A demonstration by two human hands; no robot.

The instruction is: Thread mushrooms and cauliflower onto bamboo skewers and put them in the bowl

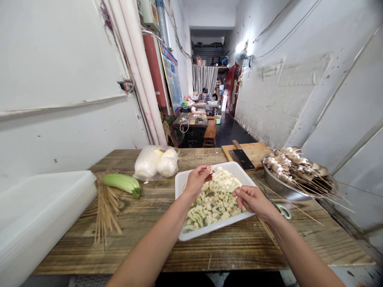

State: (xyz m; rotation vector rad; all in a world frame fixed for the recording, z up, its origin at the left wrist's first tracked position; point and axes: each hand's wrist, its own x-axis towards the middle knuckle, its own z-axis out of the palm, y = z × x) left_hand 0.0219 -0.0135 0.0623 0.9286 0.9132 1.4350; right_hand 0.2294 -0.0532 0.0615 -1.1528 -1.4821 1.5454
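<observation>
A white plastic tray [206, 230] of cut cauliflower florets [214, 199] lies at the middle of the wooden table. Over the tray's upper left part, my left hand [197, 181] is closed, its fingertips pinching what looks like a small pale cauliflower floret. My right hand [253, 201] is at the tray's right rim with thumb and fingers pressed together; whatever is between them is too small to make out. Several bamboo skewers [269, 234] lie on the table beneath my right wrist. Green-handled scissors [283, 211] lie just right of that hand, partly hidden by it.
On the left are stacked white trays [50, 203], a pile of bamboo skewers [107, 215], a green squash [121, 183] and bagged cauliflower [157, 162]. A cleaver [243, 157] rests on a cutting board [257, 153]. Skewered mushrooms fill a metal bowl [279, 186]. A person [204, 95] sits far back.
</observation>
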